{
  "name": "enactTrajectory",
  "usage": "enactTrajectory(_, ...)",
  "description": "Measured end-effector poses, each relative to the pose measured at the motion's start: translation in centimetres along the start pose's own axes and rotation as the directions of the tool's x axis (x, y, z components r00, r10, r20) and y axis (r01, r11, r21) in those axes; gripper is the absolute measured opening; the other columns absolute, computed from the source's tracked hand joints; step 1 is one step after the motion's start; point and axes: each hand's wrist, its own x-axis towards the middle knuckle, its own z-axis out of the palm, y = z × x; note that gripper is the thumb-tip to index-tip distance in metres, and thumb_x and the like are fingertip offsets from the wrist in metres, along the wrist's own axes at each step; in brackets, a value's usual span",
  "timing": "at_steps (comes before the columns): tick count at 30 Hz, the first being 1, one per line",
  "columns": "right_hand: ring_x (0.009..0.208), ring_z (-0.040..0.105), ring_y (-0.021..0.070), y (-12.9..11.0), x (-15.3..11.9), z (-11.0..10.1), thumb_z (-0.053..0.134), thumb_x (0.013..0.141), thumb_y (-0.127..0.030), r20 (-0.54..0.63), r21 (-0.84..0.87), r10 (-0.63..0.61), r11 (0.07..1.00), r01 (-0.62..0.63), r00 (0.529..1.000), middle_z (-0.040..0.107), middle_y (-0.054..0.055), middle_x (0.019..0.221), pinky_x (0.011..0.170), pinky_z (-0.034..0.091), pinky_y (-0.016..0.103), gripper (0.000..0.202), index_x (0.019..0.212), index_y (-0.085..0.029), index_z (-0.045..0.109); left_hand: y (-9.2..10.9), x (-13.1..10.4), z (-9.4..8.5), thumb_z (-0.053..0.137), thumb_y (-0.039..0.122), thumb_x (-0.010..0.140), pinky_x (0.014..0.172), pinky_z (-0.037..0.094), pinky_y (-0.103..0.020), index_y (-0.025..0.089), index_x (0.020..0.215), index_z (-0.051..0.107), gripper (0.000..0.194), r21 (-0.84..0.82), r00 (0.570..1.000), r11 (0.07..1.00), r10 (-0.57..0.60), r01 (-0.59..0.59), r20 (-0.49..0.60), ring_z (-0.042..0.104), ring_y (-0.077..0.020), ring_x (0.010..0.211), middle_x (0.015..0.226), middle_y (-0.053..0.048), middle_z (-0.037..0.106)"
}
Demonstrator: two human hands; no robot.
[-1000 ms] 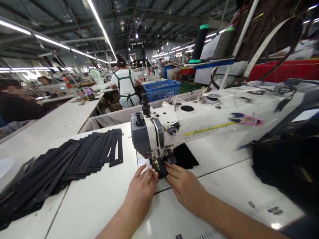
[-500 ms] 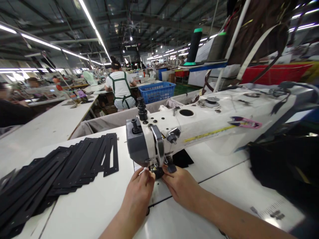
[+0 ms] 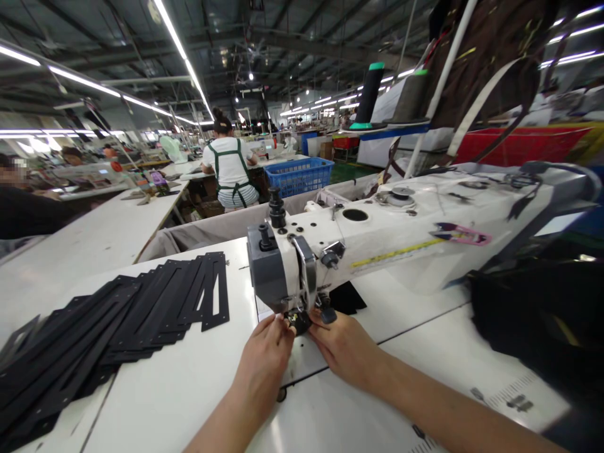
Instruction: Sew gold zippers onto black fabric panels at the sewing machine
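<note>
A white and grey sewing machine [image 3: 268, 267] stands on the white table. Under its needle area lies a small black piece [image 3: 298, 321] with something shiny on it. My left hand [image 3: 267, 352] pinches the left edge of this piece, fingers closed. On its right side my right hand [image 3: 344, 346] holds the piece with bent fingers, close to the presser foot. The fingertips of both hands are partly hidden by the piece and the machine. More black material [image 3: 348, 297] lies flat behind the needle area.
Many black slotted strips [image 3: 155, 305] are fanned out on the left. Dark cloth [image 3: 519, 314] lies at the right. Pink-handled snips [image 3: 465, 233] rest on the machine arm. Thread cones [image 3: 370, 94] stand behind. A person [image 3: 229, 160] works beyond, near a blue basket [image 3: 299, 175].
The view has shifted slightly. Both hands stay at the needle area, and the black piece between them shows a little more of its surface.
</note>
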Motion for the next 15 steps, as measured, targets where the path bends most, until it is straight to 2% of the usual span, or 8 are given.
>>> enactTrajectory(7,0.085,0.058,0.0195,0.16,0.07,0.02,0.041,0.082,-0.007,0.009,0.022,0.009,1.0,-0.009,1.0,0.064,0.01,0.092,0.077,0.049,0.031,0.023,0.089,-0.013,0.061,-0.28,-0.01,0.16,0.04,0.008,0.087,0.083,0.053,-0.036,0.014,0.09,0.058,0.02,-0.039,1.0,0.999,-0.014,0.013,-0.027,0.059,-0.0206,0.09,0.091,-0.01,0.061)
enactTrajectory(15,0.088,0.057,0.0195,0.5,-0.28,0.16,0.04,0.084,-0.009,-0.012,0.05,0.017,0.999,-0.016,1.0,0.063,0.009,0.093,0.078,0.048,0.031,0.023,0.087,-0.014,0.061,-0.42,0.16,0.23,0.041,0.011,0.088,0.08,0.053,-0.034,0.013,0.088,0.059,0.018,-0.048,0.999,0.998,-0.031,0.029,-0.031,0.059,-0.0202,0.087,0.087,-0.009,0.061)
